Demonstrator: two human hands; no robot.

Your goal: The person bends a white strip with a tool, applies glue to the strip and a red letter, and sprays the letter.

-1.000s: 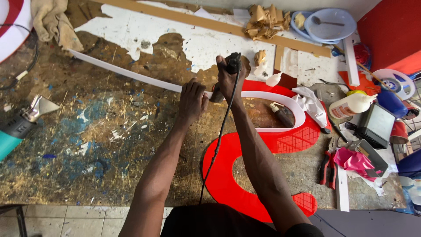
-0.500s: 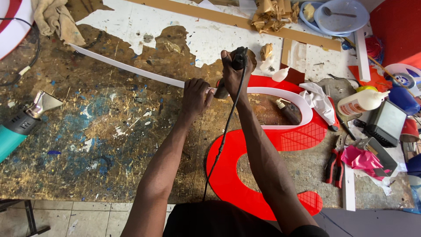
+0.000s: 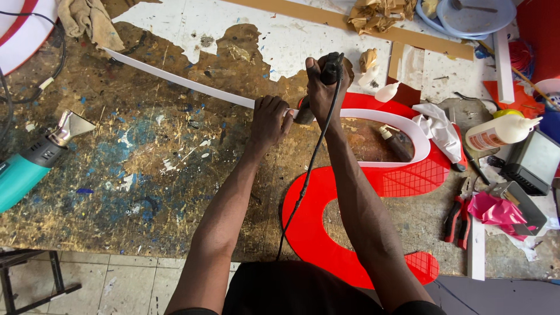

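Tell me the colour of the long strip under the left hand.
White strip, clearest in the head view.

One head-worn camera looks steeply down, close over the paint-stained workbench (image 3: pixel 146 175) and forearms.

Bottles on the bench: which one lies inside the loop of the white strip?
The small dark brown bottle, lying on its side within the white strip. The large white glue bottle and small white bottle lie outside it.
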